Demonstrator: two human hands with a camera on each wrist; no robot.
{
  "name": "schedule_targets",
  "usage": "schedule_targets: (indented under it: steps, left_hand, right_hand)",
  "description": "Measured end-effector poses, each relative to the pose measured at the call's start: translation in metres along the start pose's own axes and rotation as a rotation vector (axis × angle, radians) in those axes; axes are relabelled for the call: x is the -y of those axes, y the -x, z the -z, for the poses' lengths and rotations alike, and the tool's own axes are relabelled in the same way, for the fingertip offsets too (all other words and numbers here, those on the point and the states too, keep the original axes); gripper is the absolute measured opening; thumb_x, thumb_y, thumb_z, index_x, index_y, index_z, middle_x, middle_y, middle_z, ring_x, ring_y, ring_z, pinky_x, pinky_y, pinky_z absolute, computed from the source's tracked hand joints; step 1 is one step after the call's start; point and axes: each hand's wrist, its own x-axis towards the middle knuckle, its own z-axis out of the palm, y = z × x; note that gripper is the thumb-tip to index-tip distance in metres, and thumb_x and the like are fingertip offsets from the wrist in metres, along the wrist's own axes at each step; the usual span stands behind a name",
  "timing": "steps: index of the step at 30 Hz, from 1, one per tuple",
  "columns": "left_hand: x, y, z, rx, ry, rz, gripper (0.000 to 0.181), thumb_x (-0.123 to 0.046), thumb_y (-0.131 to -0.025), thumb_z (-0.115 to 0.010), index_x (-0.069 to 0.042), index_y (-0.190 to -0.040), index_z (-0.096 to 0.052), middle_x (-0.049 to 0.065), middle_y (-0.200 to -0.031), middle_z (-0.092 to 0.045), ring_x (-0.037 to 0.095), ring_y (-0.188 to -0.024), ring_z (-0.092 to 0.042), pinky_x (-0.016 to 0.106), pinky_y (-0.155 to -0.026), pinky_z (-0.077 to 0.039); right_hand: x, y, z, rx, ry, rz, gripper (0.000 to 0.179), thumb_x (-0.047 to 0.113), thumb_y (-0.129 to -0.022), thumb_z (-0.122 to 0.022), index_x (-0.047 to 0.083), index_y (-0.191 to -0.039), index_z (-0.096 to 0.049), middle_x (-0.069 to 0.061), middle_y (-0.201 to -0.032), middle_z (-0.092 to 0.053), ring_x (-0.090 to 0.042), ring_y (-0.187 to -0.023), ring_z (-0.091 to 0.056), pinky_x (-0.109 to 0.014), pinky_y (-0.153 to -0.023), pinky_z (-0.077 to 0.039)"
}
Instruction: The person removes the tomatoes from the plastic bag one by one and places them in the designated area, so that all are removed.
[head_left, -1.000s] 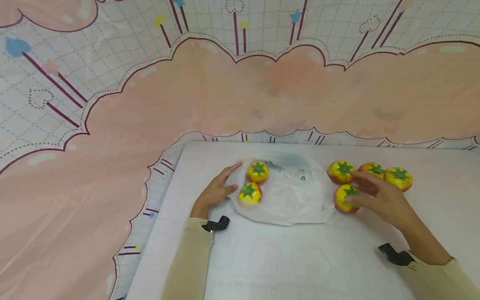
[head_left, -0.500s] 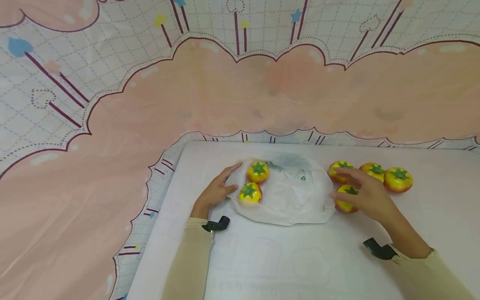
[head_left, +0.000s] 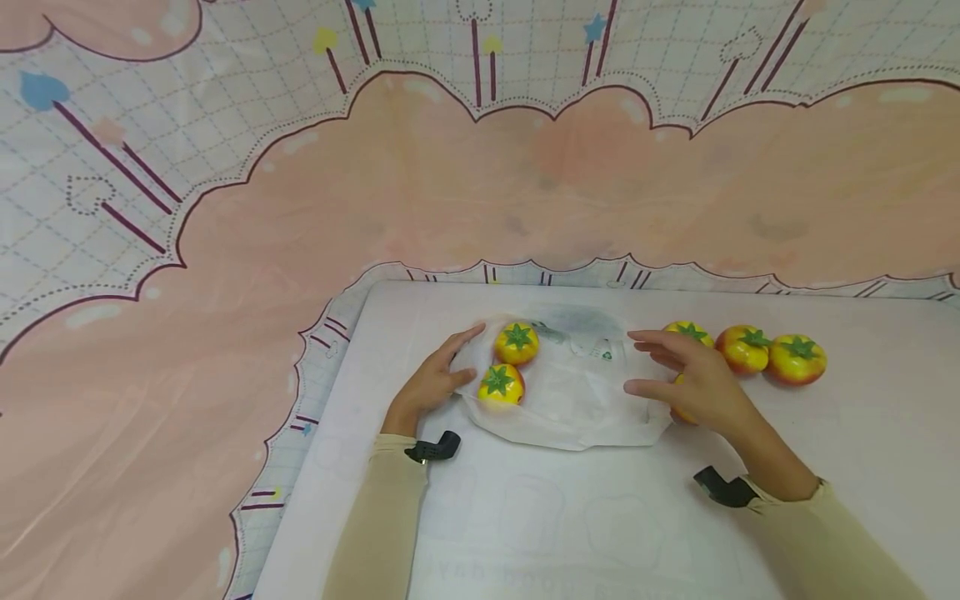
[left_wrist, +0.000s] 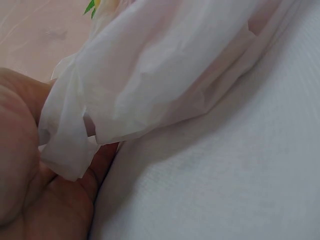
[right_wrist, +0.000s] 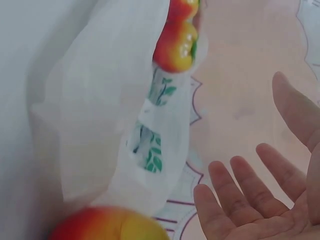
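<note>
A thin white plastic bag point(head_left: 577, 400) lies flat on the table. Two round yellow-red fruits with green star-shaped tops, one farther back point(head_left: 517, 343) and one nearer point(head_left: 501, 385), sit at its left end. My left hand point(head_left: 429, 385) is at that end, thumb and index finger spread apart, a strip of bag point(left_wrist: 65, 145) lying across the palm. My right hand point(head_left: 701, 383) hovers over the bag's right end, fingers apart and nothing held. Behind it two more such fruits are partly hidden, one farther back point(head_left: 688, 332) and one nearer point(head_left: 681, 412).
To the right of the bag, two further fruits, a left one point(head_left: 742, 349) and a right one point(head_left: 797, 359), stand side by side on the white table point(head_left: 570, 533). A pink patterned cloth point(head_left: 525, 192) rises behind the table and covers the left side.
My right hand has moved left, from beside the right-hand fruits to above the bag's right end, without carrying any. My left hand, the bag and the fruits stay put.
</note>
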Motion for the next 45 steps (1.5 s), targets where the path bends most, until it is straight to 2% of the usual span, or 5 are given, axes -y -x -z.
schedule_targets:
  steps: [13,20,33,41,45]
  left_hand:
    - [0.001,0.000,0.000,0.006,0.003,-0.008,0.076,-0.010,-0.095,-0.066,-0.054,-0.151,-0.039,-0.010,-0.168,-0.029,0.024,-0.158,-0.020,0.057,-0.128,-0.014]
    - [0.001,-0.001,0.001,0.008,-0.001,-0.011,0.076,-0.009,-0.095,-0.066,-0.052,-0.152,-0.039,-0.009,-0.168,-0.029,0.024,-0.158,-0.020,0.057,-0.128,-0.014]
    - [0.000,-0.001,0.001,0.015,0.016,0.022,0.076,-0.010,-0.095,-0.066,-0.055,-0.150,-0.040,-0.011,-0.168,-0.028,0.024,-0.159,-0.018,0.058,-0.128,-0.012]
    - [0.000,-0.001,0.000,0.008,0.039,-0.029,0.077,-0.004,-0.094,-0.065,-0.048,-0.152,-0.041,-0.010,-0.167,-0.031,0.024,-0.158,-0.021,0.056,-0.128,-0.015]
    - [0.000,0.000,0.000,0.006,0.038,-0.022,0.076,-0.005,-0.094,-0.065,-0.049,-0.152,-0.041,-0.010,-0.167,-0.031,0.024,-0.158,-0.021,0.057,-0.128,-0.015]
  right_hand:
    - [0.011,-0.015,-0.024,0.013,-0.063,0.041,0.078,0.051,-0.081,-0.082,0.015,-0.145,-0.055,-0.010,-0.144,-0.060,-0.037,-0.134,-0.058,-0.051,-0.107,-0.050]
    - [0.016,-0.026,-0.040,0.017,-0.110,0.046,0.072,0.040,-0.083,-0.084,0.018,-0.145,-0.057,-0.011,-0.146,-0.060,-0.038,-0.130,-0.060,-0.051,-0.102,-0.054]
    - [0.029,-0.043,-0.066,0.024,-0.155,0.069,0.070,0.042,-0.084,-0.083,0.018,-0.144,-0.058,-0.009,-0.144,-0.061,-0.034,-0.128,-0.061,-0.050,-0.107,-0.052]
    - [0.036,-0.052,-0.083,0.026,-0.205,0.107,0.066,0.033,-0.084,-0.084,0.013,-0.141,-0.059,-0.009,-0.143,-0.062,-0.032,-0.127,-0.062,-0.049,-0.107,-0.052]
    - [0.038,-0.055,-0.090,0.021,-0.218,0.126,0.061,0.029,-0.084,-0.085,0.014,-0.138,-0.062,-0.007,-0.139,-0.064,-0.029,-0.125,-0.063,-0.048,-0.105,-0.054]
